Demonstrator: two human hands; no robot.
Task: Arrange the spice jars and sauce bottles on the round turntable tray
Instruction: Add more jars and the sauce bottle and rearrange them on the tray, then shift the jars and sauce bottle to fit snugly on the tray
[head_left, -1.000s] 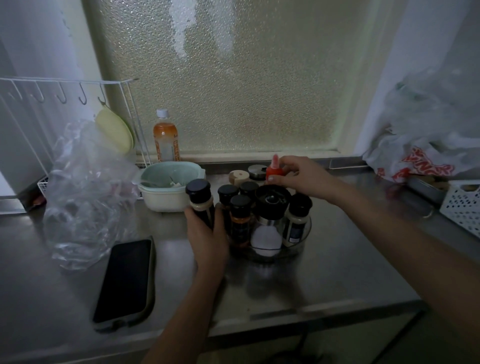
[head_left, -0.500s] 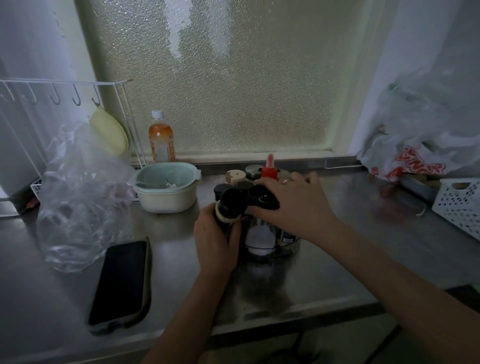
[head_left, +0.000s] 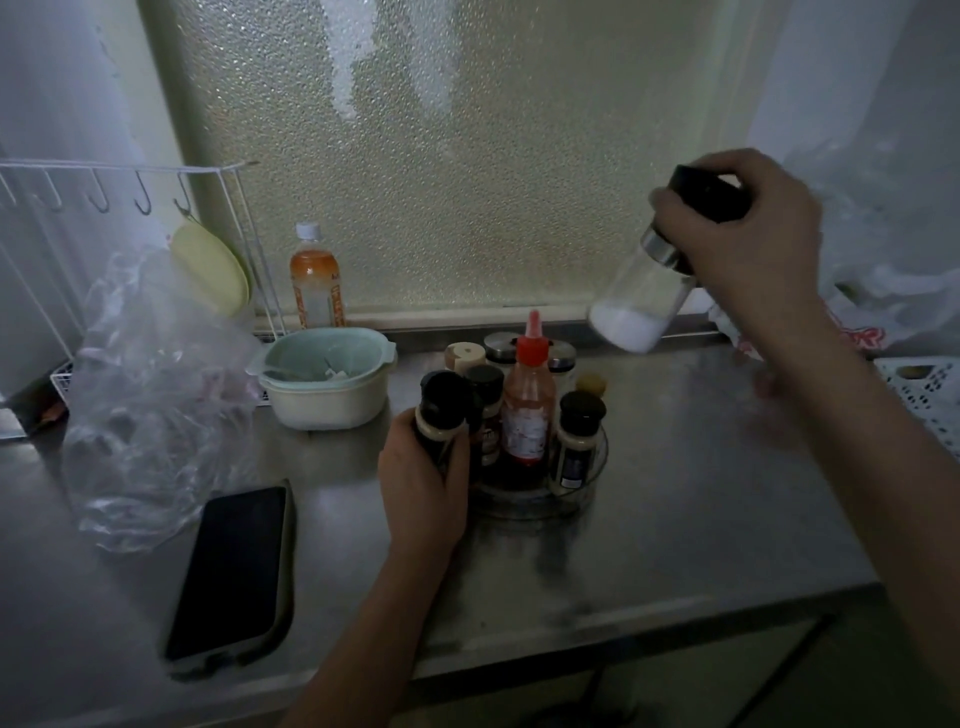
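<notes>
Salt jar (head_left: 640, 296) now aloft in right hand (head_left: 748, 234)

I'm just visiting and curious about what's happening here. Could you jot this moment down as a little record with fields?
surface: steel counter
left hand: grips a dark-capped spice jar beside the tray
right hand: holds a glass jar of white powder in the air, tilted
turntable tray: carries the red-capped sauce bottle and several jars
nearby: phone, bowl, plastic bag
</notes>
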